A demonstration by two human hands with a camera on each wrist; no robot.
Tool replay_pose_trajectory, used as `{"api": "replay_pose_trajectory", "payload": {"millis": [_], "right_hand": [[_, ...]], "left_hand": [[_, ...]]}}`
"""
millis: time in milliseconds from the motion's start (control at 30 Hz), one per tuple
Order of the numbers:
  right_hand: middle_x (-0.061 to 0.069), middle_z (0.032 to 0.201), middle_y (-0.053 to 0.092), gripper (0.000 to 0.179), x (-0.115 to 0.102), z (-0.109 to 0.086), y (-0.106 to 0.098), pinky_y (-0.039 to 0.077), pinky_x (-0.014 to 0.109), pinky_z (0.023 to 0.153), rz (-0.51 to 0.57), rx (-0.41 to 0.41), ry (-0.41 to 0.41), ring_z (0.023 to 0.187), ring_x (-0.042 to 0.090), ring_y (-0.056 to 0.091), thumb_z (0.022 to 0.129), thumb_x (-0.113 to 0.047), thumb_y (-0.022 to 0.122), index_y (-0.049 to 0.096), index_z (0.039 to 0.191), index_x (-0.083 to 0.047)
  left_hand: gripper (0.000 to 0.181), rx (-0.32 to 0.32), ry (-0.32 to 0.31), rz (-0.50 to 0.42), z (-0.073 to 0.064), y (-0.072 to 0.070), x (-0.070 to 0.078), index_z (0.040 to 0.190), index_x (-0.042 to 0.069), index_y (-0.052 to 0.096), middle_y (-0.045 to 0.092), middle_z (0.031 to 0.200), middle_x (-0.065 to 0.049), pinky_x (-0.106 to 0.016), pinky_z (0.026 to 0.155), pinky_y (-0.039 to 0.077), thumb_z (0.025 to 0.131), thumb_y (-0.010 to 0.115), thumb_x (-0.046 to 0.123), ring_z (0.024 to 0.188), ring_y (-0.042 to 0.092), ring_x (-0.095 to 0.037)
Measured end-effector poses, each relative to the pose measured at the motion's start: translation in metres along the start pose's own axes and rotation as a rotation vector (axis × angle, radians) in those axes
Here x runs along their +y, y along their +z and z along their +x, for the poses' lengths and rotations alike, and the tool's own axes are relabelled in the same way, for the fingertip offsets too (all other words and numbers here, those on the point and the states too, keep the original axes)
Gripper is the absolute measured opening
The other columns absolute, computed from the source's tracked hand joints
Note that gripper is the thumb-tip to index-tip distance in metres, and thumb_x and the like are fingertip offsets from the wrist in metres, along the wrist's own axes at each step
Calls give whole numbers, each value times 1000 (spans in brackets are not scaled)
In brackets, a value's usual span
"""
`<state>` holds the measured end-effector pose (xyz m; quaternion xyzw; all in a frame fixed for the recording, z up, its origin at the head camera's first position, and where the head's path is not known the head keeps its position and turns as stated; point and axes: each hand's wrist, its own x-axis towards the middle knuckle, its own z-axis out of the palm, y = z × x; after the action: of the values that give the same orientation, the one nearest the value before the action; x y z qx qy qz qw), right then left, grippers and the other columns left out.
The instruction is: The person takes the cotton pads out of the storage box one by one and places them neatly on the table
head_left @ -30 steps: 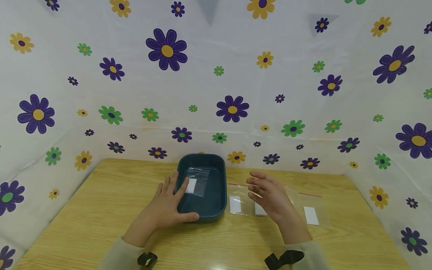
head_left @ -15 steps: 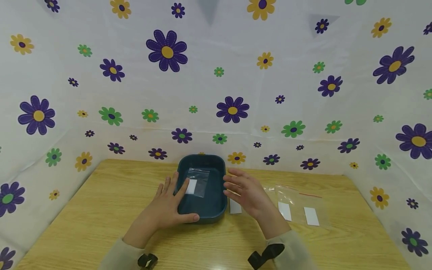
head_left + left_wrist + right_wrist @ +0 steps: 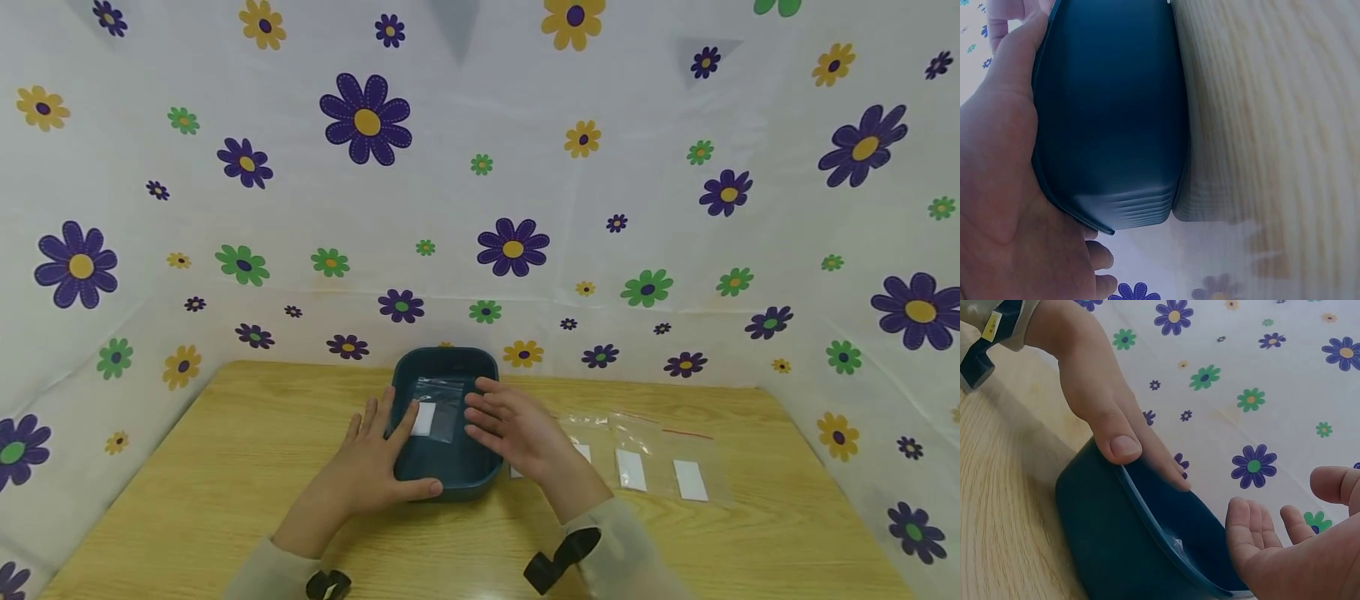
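A dark teal plastic bin [image 3: 446, 492] stands near the back of the table. Inside it lies a clear zip bag [image 3: 444, 417] with a white rectangular piece in it. My left hand [image 3: 367, 467] rests spread on the bin's left and near rim, thumb along the front edge; the left wrist view has its palm [image 3: 997, 169] against the rim. My right hand [image 3: 525, 433] is at the right rim, fingers extended over the bin with nothing held. In the right wrist view, the right hand [image 3: 1304, 550] appears beside the bin, partly covering it.
Right of the bin, several clear zip bags lie in a row, among them one bag [image 3: 631, 469] and the rightmost bag [image 3: 691, 481], each with a white piece. My right forearm partly covers the nearest ones. A flowered cloth [image 3: 450, 192] rises behind the wooden table [image 3: 225, 467].
My right hand has moved left, from above the bags to the bin's right rim. The left hand and the bin have stayed in place. The head view has shifted slightly.
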<state>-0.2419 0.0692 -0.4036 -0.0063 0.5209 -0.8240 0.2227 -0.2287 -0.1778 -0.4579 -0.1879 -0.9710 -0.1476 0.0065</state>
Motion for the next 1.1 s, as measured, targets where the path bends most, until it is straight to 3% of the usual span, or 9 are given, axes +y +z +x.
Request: {"api": "replay_pose_trajectory", "payload": {"millis": [467, 1100], "right_hand": [[18, 146, 47, 49, 9, 18, 17, 40, 44, 112, 30, 50, 32, 134, 33, 47, 103, -15, 49, 41, 150, -8], [25, 158, 30, 57, 32, 39, 29, 32, 50, 117, 21, 150, 44, 146, 40, 30, 101, -14, 50, 32, 155, -4]], "left_hand": [[117, -9, 3, 5, -1, -5, 0, 160, 15, 21, -1, 166, -24, -67, 118, 11, 74, 55, 87, 150, 6, -51], [117, -26, -2, 3, -2, -4, -1, 161, 17, 19, -2, 166, -24, -67, 118, 9, 74, 53, 88, 150, 4, -50]]}}
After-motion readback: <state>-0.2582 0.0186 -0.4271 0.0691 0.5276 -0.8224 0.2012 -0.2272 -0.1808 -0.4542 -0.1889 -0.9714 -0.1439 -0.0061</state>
